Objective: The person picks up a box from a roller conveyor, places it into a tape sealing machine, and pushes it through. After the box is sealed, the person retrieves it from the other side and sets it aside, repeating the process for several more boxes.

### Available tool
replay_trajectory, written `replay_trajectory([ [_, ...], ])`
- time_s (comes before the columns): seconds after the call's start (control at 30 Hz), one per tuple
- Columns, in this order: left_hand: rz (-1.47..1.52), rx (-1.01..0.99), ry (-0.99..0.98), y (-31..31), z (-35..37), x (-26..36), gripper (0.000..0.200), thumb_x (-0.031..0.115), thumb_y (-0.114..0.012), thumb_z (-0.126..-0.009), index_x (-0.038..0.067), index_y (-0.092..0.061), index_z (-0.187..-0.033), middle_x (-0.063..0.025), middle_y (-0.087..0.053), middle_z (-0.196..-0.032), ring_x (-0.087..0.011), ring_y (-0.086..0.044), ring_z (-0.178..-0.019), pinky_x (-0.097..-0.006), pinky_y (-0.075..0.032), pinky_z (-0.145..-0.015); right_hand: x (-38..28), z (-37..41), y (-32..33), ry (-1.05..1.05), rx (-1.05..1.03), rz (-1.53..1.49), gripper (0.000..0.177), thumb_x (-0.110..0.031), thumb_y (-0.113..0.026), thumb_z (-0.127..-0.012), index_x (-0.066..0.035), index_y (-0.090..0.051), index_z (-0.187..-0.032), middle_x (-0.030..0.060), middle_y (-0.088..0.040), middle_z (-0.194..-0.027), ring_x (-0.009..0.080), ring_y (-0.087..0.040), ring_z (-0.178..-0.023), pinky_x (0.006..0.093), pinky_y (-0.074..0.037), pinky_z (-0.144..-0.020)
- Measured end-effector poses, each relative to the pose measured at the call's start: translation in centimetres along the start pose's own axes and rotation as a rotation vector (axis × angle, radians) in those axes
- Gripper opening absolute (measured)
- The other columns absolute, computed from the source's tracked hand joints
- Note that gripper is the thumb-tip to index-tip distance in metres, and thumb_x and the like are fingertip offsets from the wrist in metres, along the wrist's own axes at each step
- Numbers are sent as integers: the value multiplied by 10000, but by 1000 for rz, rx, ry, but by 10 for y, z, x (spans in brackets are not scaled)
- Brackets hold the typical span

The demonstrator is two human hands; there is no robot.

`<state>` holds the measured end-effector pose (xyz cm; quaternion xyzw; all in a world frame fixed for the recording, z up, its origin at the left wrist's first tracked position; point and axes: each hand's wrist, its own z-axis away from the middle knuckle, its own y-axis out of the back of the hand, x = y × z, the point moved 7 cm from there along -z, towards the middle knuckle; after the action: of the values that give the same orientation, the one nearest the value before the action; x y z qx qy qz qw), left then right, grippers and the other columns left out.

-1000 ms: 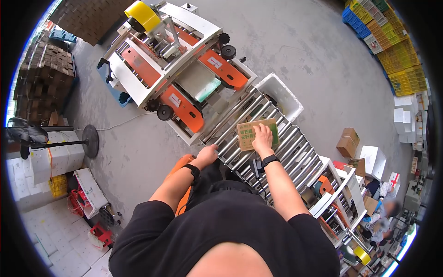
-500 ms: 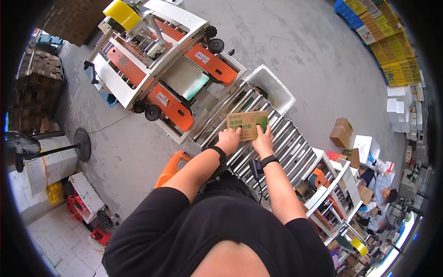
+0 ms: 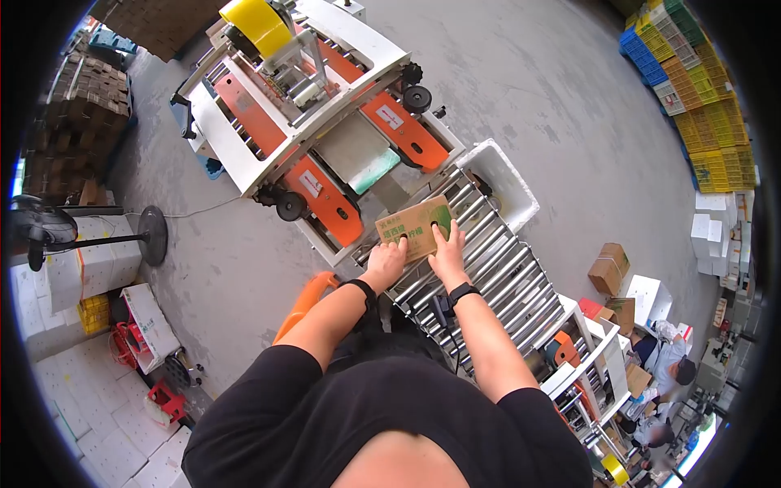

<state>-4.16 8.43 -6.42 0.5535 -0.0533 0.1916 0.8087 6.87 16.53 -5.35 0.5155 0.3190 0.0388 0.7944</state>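
Centre of frame: a flat printed carton (image 3: pixel 415 228) lies on the roller conveyor (image 3: pixel 496 272), at the mouth of the orange-and-white sealing machine (image 3: pixel 325 106). My left hand (image 3: pixel 387 256) and right hand (image 3: pixel 447 252) rest flat on its near end, gripping nothing; the left fingertips may curl over the edge. I would press evenly with both palms so the carton enters square.

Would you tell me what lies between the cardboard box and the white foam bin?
Only bare conveyor rollers separate the cardboard box from the white foam bin, as the head view shows.
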Motion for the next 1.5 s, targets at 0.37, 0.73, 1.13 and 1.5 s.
replay_trajectory([
  [0.37, 119, -26, 107, 42, 0, -34, 445, 117, -497, -739, 56, -442, -1176, -143, -569, -917, -296, -564, -890, -391, -458, -767, -61, -88, -2, 169, 121, -262, 553, 98, -466, -675, -104, -500, -1189, 208, -230, -1369, 430, -220, -1252, 424, -244, -1041],
  [0.73, 168, -594, 292, -73, 70, -129, 364, 237, -541, -698, -14, -606, -954, -212, -594, -990, -341, -559, -953, -394, -447, -821, 137, 102, -3, -422, 285, -28, 429, -9, -571, -649, -71, -556, -1073, 201, -396, -1227, 382, -345, -1150, 422, -281, -992],
  [1.13, 175, -601, 146, -127, 31, -141, 477, 184, -558, -710, 20, -525, -1157, -115, -639, -771, -178, -633, -598, -295, -492, -510, 170, 292, 43, -933, 524, 73, 422, -45, -588, -679, -87, -526, -1095, 105, -411, -1226, 295, -357, -1164, 434, -306, -961],
  [1.5, 195, -659, -16, -105, -14, -36, 531, 192, -596, -669, -33, -516, -1143, -156, -643, -784, -214, -639, -665, -316, -495, -646, 168, 328, 62, -929, 718, 90, 471, -58, -613, -665, -78, -503, -1123, 87, -402, -1216, 274, -346, -1164, 427, -301, -923],
])
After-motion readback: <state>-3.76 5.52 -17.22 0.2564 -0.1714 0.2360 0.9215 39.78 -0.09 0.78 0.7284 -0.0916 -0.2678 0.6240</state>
